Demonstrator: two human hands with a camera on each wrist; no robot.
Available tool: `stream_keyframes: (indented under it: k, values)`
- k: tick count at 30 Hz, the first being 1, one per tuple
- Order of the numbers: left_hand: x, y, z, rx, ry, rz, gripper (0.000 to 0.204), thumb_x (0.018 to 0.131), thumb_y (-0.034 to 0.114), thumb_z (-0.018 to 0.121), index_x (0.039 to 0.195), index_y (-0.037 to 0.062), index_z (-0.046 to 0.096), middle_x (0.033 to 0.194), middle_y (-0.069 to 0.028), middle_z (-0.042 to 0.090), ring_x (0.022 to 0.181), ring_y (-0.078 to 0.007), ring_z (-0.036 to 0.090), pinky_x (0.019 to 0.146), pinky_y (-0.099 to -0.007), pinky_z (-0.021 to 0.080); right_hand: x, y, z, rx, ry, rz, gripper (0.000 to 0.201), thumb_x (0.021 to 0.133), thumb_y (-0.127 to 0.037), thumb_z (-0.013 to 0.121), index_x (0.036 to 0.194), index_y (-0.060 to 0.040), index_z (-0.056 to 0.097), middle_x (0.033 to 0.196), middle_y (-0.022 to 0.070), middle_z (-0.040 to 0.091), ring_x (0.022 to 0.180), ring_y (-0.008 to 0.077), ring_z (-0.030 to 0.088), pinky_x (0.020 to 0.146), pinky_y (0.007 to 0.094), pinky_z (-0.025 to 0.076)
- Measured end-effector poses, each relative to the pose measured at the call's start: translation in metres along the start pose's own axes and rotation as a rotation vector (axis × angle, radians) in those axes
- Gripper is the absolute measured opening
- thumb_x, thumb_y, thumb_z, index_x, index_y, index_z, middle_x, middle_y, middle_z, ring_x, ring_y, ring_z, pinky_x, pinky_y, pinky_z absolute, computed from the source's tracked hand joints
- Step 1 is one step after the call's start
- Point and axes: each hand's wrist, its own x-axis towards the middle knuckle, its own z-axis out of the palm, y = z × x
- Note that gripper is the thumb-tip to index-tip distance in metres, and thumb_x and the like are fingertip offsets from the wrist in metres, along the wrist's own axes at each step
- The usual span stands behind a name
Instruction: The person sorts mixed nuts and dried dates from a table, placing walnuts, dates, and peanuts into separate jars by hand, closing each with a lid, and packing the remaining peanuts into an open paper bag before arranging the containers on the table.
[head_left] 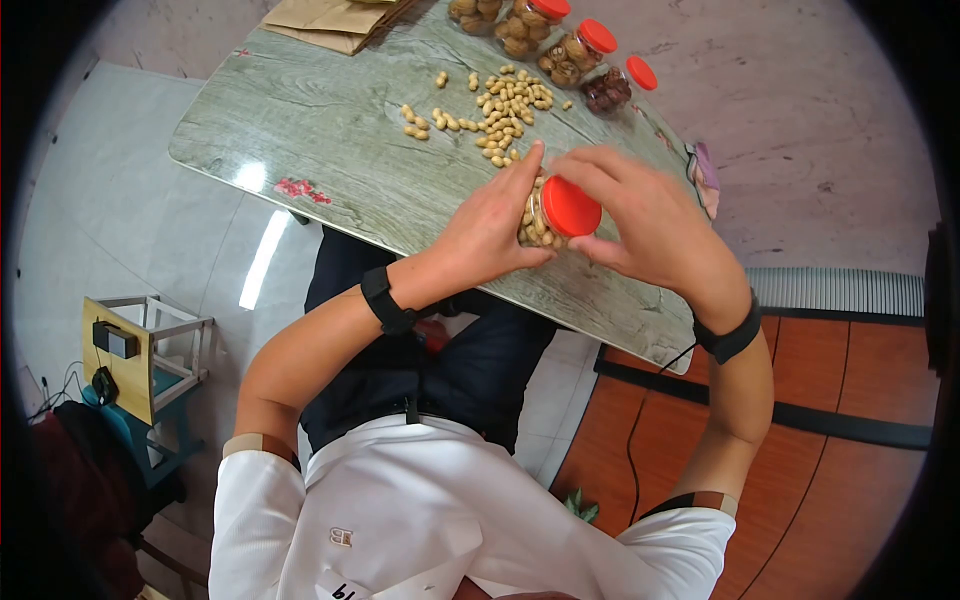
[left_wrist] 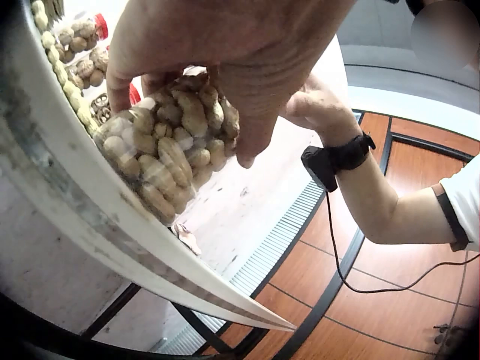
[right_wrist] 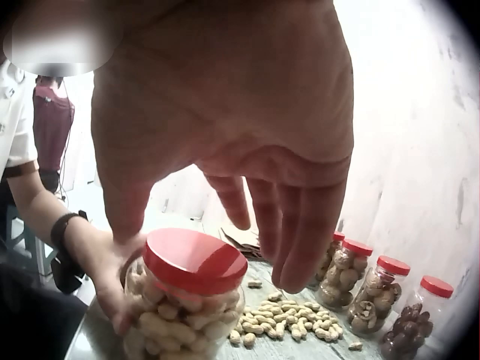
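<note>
A clear jar of peanuts [head_left: 538, 228] with a red lid [head_left: 572, 206] stands near the table's front edge. My left hand [head_left: 485, 228] grips the jar's side, its thumb and fingers round the clear wall. Over the lid hovers my right hand [head_left: 655, 215], its thumb at the lid's near edge. In the right wrist view its other fingers [right_wrist: 300, 240] reach down, fairly straight, with a gap between them and the lid [right_wrist: 195, 262]. The lid sits on the jar mouth. Loose peanuts [head_left: 508, 100] lie spread on the table just beyond the jar.
Along the table's far right side stand several red-lidded jars, including a jar of walnuts [head_left: 520, 32] and a jar of dark round items [head_left: 606, 92]. Brown paper bags [head_left: 325, 22] lie at the far left edge. A pinkish cloth [head_left: 705, 178] is at the right edge.
</note>
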Motion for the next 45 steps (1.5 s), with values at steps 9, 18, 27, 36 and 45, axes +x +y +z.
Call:
stream_keyframes:
  k: [9, 18, 27, 36, 45]
  values:
    - [0.002, 0.003, -0.002, -0.050, -0.033, -0.052, 0.115, 0.069, 0.020, 0.090, 0.157, -0.0119, 0.022, 0.141, -0.0296, 0.052, 0.129, -0.0431, 0.054, 0.107, -0.0458, 0.047, 0.019, -0.018, -0.002, -0.199, -0.393, 0.397, 0.060, 0.072, -0.040, 0.085, 0.114, -0.0008, 0.067, 0.112, 0.0165, 0.069, 0.093, 0.0373, 0.071, 0.079, 0.0465, 0.057]
    - [0.001, 0.002, 0.000, -0.057, -0.031, -0.052, 0.116, 0.069, 0.020, 0.091, 0.157, -0.0107, 0.022, 0.139, -0.0293, 0.053, 0.127, -0.0440, 0.055, 0.105, -0.0462, 0.048, 0.009, -0.009, -0.006, -0.006, -0.210, 0.157, 0.064, 0.077, -0.041, 0.085, 0.123, -0.0020, 0.063, 0.118, 0.0199, 0.068, 0.100, 0.0401, 0.068, 0.083, 0.0463, 0.055]
    - [0.001, -0.004, 0.002, 0.051, 0.008, 0.051, 0.119, 0.069, 0.024, 0.092, 0.159, -0.0090, 0.020, 0.136, -0.0292, 0.055, 0.124, -0.0440, 0.057, 0.103, -0.0463, 0.049, -0.002, -0.001, 0.009, 0.048, 0.080, -0.004, 0.053, 0.080, -0.044, 0.080, 0.110, -0.0031, 0.067, 0.096, 0.0194, 0.070, 0.082, 0.0391, 0.070, 0.075, 0.0474, 0.057]
    - [-0.002, -0.007, 0.001, 0.001, -0.024, -0.012, 0.126, 0.067, 0.022, 0.094, 0.160, -0.0078, 0.014, 0.139, -0.0259, 0.055, 0.125, -0.0442, 0.057, 0.105, -0.0457, 0.049, -0.006, -0.014, 0.011, 0.022, 0.075, 0.178, 0.066, 0.076, -0.041, 0.083, 0.128, -0.0054, 0.063, 0.104, 0.0159, 0.069, 0.089, 0.0362, 0.071, 0.075, 0.0452, 0.058]
    - [-0.009, -0.012, -0.002, -0.003, -0.128, -0.168, 0.128, 0.067, 0.023, 0.095, 0.161, -0.0079, 0.013, 0.139, -0.0279, 0.058, 0.122, -0.0467, 0.061, 0.100, -0.0455, 0.052, -0.007, -0.019, 0.011, 0.022, -0.112, 0.422, 0.092, 0.071, -0.031, 0.089, 0.149, -0.0055, 0.047, 0.127, 0.0185, 0.063, 0.112, 0.0373, 0.066, 0.089, 0.0444, 0.056]
